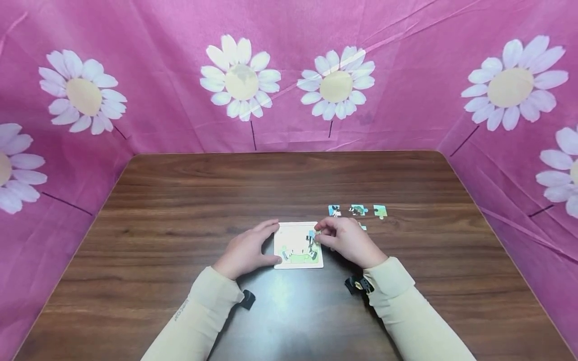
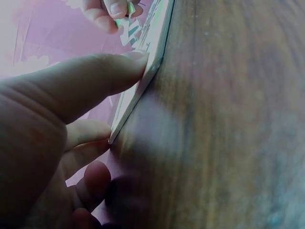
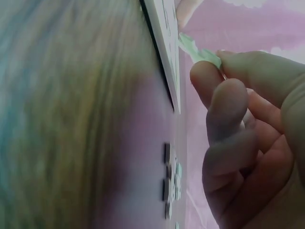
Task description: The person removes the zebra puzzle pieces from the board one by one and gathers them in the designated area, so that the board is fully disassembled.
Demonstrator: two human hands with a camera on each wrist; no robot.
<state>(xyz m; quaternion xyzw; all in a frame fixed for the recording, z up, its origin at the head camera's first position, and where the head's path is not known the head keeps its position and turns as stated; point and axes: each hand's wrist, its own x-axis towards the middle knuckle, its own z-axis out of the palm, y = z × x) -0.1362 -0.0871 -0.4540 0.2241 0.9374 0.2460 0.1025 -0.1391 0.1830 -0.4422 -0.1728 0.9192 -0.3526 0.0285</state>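
A square puzzle board (image 1: 287, 235) with a pale rim lies flat on the table, pieces fitted along its near part. My left hand (image 1: 250, 250) holds it at the left side, thumb by the near corner and fingertips by the far one. Over the board's right side, my right hand (image 1: 349, 241) pinches a jigsaw piece between thumb and fingers. The right wrist view shows this piece (image 3: 199, 51) tilted, pale green at its edge; in the left wrist view the piece (image 2: 132, 32) has dark and white markings. Fingers cover part of it.
Loose jigsaw pieces lie beyond the right hand: one blue and striped (image 1: 334, 210), one with a dark animal (image 1: 358, 210), one green (image 1: 380, 211). Another piece (image 1: 363, 227) is partly hidden by that hand. A pink flowered cloth (image 1: 289, 135) borders the brown table (image 1: 203, 190).
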